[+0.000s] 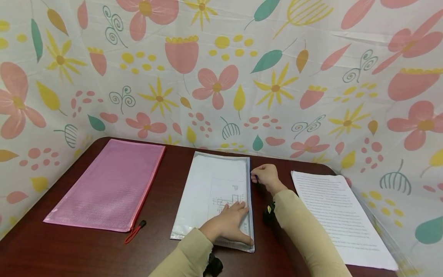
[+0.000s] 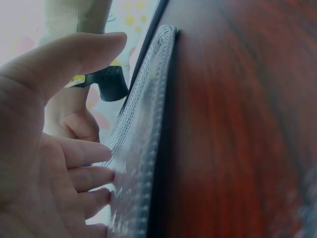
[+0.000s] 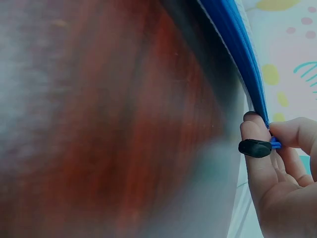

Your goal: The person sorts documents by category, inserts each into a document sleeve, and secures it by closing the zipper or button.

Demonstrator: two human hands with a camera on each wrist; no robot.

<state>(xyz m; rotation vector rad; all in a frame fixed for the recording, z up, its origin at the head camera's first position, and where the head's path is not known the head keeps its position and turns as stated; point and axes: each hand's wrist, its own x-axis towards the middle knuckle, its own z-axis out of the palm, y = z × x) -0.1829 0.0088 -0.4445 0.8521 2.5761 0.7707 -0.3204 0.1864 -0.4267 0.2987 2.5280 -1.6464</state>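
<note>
Right wrist: zipper pull [image 3: 255, 148] between fingers [image 3: 257, 163]

Your desk [image 1: 166, 192] is dark, glossy wood. The white pouch [image 1: 214, 184] is woven plastic mesh, the pink pouch [image 1: 110, 184] likewise. Matt paper [image 1: 339, 219] lies right.

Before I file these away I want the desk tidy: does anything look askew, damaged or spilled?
Nothing stands out. The pink mesh zip pouch, the clear mesh zip pouch and the printed paper stack lie flat, apart and undamaged on the dark wooden table. The left hand presses the clear pouch; the right hand pinches its zipper pull.
</note>
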